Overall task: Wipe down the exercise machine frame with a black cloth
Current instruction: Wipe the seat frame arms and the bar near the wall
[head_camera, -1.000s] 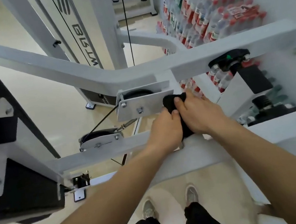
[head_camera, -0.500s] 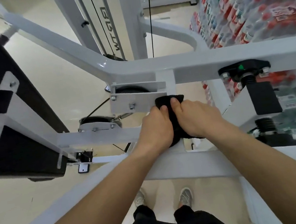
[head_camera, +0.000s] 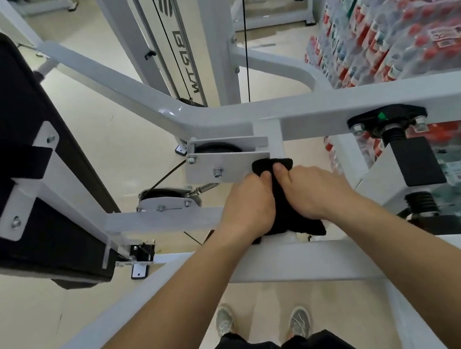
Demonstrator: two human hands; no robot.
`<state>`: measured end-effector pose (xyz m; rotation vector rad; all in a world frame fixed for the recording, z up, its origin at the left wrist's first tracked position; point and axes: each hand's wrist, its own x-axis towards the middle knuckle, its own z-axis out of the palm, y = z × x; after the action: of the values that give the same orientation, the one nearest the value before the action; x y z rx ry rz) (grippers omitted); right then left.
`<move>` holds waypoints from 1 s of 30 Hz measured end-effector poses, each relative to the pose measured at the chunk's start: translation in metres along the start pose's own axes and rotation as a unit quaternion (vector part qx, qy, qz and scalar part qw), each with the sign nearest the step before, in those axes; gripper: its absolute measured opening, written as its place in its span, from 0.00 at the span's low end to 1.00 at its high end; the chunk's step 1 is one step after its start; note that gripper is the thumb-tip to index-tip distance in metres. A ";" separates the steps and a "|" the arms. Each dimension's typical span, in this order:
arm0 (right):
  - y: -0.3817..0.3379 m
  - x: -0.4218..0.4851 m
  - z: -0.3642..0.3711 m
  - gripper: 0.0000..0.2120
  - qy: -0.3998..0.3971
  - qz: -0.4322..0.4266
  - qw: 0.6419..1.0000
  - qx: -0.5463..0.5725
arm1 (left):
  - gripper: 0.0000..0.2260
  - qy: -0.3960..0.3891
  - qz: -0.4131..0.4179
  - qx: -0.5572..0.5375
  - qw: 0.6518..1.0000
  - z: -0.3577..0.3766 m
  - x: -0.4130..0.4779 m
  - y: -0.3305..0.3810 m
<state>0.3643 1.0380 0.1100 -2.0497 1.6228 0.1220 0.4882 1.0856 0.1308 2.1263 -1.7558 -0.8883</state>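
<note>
A black cloth [head_camera: 280, 196] is wrapped round a short upright post of the white machine frame [head_camera: 317, 103], between the upper crossbar and the lower bar. My left hand [head_camera: 246, 205] grips the cloth from the left side, fingers curled round it. My right hand [head_camera: 313, 191] grips it from the right, thumb near the top edge. The two hands sit side by side, almost touching. The post under the cloth is mostly hidden.
A white pulley bracket [head_camera: 222, 166] with bolts sits just left of the cloth. A black padded seat [head_camera: 3, 156] fills the left side. A black adjuster knob [head_camera: 386, 119] hangs at right. Shrink-wrapped bottle packs [head_camera: 396, 12] stack against the right wall. My shoes [head_camera: 297, 320] stand below.
Both hands stay clamped on the cloth at the same post. The view has tilted up, so the frame and hands sit lower in the picture.
</note>
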 end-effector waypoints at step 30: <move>0.007 0.063 -0.143 0.09 0.311 -0.054 0.920 0.233 | 0.09 0.008 0.117 -0.076 0.990 -0.097 0.077 0.014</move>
<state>0.3404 0.9175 0.2073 -1.8732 1.6533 -0.9545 0.5414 0.9905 0.1912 1.7848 -1.8192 -0.9075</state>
